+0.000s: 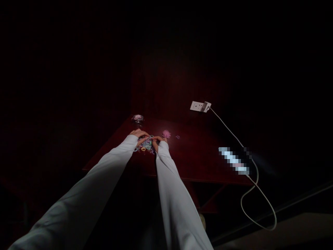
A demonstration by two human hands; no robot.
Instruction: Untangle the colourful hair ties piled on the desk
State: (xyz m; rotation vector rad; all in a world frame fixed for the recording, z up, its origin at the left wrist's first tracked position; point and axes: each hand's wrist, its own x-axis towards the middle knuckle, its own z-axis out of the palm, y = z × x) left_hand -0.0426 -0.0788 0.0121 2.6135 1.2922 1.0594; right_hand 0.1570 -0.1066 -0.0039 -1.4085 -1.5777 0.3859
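Fingers (142, 134) of the left hand (139, 133) curl loosely down onto a heap of small coloured rings (146, 144); at this size and in this dim light, I cannot tell whether they pinch any ring or merely rest on top. Those of the right hand (158, 139) are bent in the same way at the heap's right edge, touching it, and their grip is just as unclear. Both hands come out of long pale sleeves (166, 180) that run up from the bottom of the view, the 2 wrists close together over the near part of the dark red surface (197, 156).

The rings lie between and just beyond the hands, in pink, blue, yellow and green. Slightly farther right sits a separate small pink cluster (166, 133), with 1 or 2 stray purple rings (177, 136) beside it. Behind the left hand stands a small glass jar (137, 119), upright, with something pink inside.

To the right, well apart from the hands, a blurred-out object (234, 161) lies near the surface's edge. A white cable (256, 187) loops below it and climbs to a charger (206, 106) plugged into a white wall socket (196, 106). Everything else is too dark to make out.
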